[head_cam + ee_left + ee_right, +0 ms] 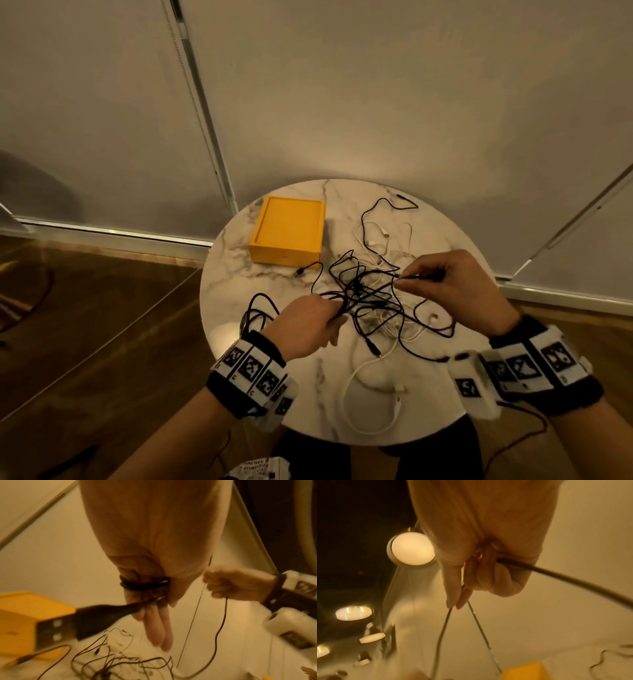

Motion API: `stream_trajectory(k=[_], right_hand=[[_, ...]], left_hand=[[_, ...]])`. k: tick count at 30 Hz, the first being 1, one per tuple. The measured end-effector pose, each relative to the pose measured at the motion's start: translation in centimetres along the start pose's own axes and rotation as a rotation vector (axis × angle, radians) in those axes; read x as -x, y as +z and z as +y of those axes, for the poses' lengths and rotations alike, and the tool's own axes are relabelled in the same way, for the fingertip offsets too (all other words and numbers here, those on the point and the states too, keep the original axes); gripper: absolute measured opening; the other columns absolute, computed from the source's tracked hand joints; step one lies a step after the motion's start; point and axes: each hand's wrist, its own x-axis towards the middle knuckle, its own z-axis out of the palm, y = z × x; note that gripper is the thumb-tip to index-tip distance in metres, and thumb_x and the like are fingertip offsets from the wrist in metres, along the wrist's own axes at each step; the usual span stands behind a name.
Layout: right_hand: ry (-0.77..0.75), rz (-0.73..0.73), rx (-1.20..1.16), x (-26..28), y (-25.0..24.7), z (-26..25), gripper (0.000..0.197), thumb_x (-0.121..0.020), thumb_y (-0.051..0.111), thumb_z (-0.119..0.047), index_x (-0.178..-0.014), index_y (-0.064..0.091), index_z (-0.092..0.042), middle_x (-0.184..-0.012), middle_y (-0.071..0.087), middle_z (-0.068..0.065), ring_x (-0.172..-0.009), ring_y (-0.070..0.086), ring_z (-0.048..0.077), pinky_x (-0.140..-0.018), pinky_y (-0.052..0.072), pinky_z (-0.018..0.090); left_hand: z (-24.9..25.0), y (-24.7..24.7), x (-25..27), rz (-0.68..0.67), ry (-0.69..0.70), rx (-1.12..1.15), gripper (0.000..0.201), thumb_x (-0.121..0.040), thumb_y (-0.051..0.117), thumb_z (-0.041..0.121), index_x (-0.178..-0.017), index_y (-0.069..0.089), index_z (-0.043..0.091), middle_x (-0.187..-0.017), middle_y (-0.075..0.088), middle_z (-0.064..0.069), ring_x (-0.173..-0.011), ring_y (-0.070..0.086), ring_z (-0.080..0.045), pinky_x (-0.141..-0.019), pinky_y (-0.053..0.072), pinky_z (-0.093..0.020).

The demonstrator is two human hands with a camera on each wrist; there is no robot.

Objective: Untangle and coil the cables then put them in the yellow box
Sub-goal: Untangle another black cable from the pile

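Several black cables (363, 294) and white cables (383, 329) lie knotted together in the middle of my round marble worktop (239, 274), spreading from the far right edge down toward the near rim. One black plug end (301, 271) lies just beside the near corner of the yellow box (287, 234), which sits open side up at the far left of the worktop, apart from the main knot.

My left hand (305, 325) is low over the near left side of the tangle, knuckles up, thumb and forefinger pinched on a bunch of black strands. From the left wrist view, black cable is looped around the fingers (157, 626) near the knuckles, a USB plug (56, 631) sticks out toward the camera, and two fingers hang straight down.

My right hand (452, 284) is held higher at the right side of the knot, palm turned down, thumb and forefinger clamped on a black cable end pointing left toward the tangle. In the right wrist view the hand (479, 561) has its remaining fingers curled, with a thick dark cable (565, 580) passing out beneath them and two thin strands hanging from the pinch.

Both wrists carry bands (253, 373) with black and white markers. A wooden floor (102, 325) lies around the worktop.
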Motion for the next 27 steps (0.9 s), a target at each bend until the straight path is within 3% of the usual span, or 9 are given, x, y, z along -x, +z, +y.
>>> stream_trajectory(k=[4,7,10,13,16,19,21,25,27], right_hand=[[-0.064,-0.173,0.01,0.1,1.2,-1.9,0.006,-0.079,0.076,-0.015,-0.083,0.077,-0.011,-0.074,0.074,-0.003,-0.067,0.068,0.006,-0.064,0.051,0.013],[-0.035,-0.007,0.004,-1.1,1.1,-0.8,0.01,-0.078,0.077,-0.019,-0.08,0.077,-0.009,-0.071,0.073,-0.002,-0.064,0.066,0.002,-0.063,0.049,0.013],[0.045,0.174,-0.109,-1.6,1.1,0.9,0.017,-0.075,0.08,-0.019,-0.076,0.075,-0.003,-0.068,0.071,0.003,-0.06,0.061,0.001,-0.061,0.048,0.016],[0.114,0.267,-0.212,-2.1,2.9,2.0,0.025,-0.079,0.077,-0.02,-0.074,0.068,0.003,-0.058,0.062,-0.005,-0.053,0.052,-0.002,-0.055,0.041,0.013],[0.109,0.201,-0.184,-1.0,6.2,2.4,0.021,-0.09,0.064,-0.016,-0.07,0.066,-0.008,-0.059,0.058,-0.014,-0.059,0.055,-0.005,-0.065,0.041,0.014],[0.05,-0.014,-0.022,2.0,9.8,2.2,0.046,-0.097,0.039,-0.045,-0.083,0.067,-0.011,-0.076,0.06,-0.006,-0.065,0.05,0.005,-0.072,0.042,0.027],[-0.011,-0.088,0.085,3.6,11.4,2.3,0.056,-0.096,0.03,-0.058,-0.082,0.065,-0.018,-0.069,0.062,-0.003,-0.061,0.053,0.01,-0.067,0.043,0.031],[-0.083,-0.183,0.244,4.6,11.2,2.4,0.022,-0.097,0.043,-0.032,-0.088,0.06,-0.022,-0.059,0.055,-0.006,-0.055,0.05,0.009,-0.06,0.034,0.029],[-0.109,-0.213,0.316,4.7,10.4,2.4,0.016,-0.096,0.045,-0.032,-0.086,0.055,-0.024,-0.053,0.05,-0.008,-0.051,0.044,0.009,-0.057,0.035,0.032]], left_hand=[[-1.7,1.1,0.7,0.035,-0.084,0.29,0.026,-0.099,0.046,0.014,-0.116,0.066,0.017,-0.104,0.071,-0.003,-0.09,0.066,-0.018,-0.081,0.053,-0.041],[-0.1,0.8,2.3,-0.021,-0.088,0.712,0.025,-0.102,0.045,0.017,-0.117,0.065,0.014,-0.075,0.07,-0.004,-0.064,0.065,-0.02,-0.066,0.053,-0.034],[3.1,-0.3,2.8,-0.108,-0.012,0.999,0.044,-0.102,0.033,0.036,-0.114,0.068,0.014,-0.049,0.047,-0.004,-0.044,0.038,-0.014,-0.047,0.033,-0.024],[5.2,-0.5,2.2,-0.147,0.018,1.309,0.063,-0.099,0.018,0.049,-0.123,0.065,0.014,-0.045,0.037,-0.001,-0.041,0.027,-0.01,-0.047,0.021,-0.025],[6.8,-1.7,1.5,-0.094,0.147,1.663,0.057,-0.103,0.02,0.038,-0.136,0.05,0.003,-0.049,0.048,-0.003,-0.039,0.036,-0.011,-0.047,0.025,-0.027],[7.0,-3.3,0.4,0.101,0.15,1.734,0.048,-0.098,0.031,0.026,-0.138,0.043,0.002,-0.067,0.065,-0.009,-0.045,0.052,-0.013,-0.052,0.042,-0.02],[6.4,-3.9,0.0,0.203,0.106,1.711,0.046,-0.097,0.034,0.026,-0.138,0.039,0.007,-0.081,0.073,-0.011,-0.05,0.062,-0.014,-0.053,0.049,-0.019],[4.5,-3.5,0.6,0.322,0.103,1.474,0.047,-0.1,0.034,0.021,-0.145,0.023,0.018,-0.1,0.074,-0.006,-0.077,0.073,-0.019,-0.067,0.053,-0.023],[3.8,-2.8,1.0,0.346,0.091,1.395,0.051,-0.104,0.03,0.013,-0.151,0.012,0.015,-0.109,0.072,-0.004,-0.094,0.071,-0.022,-0.075,0.053,-0.024]])
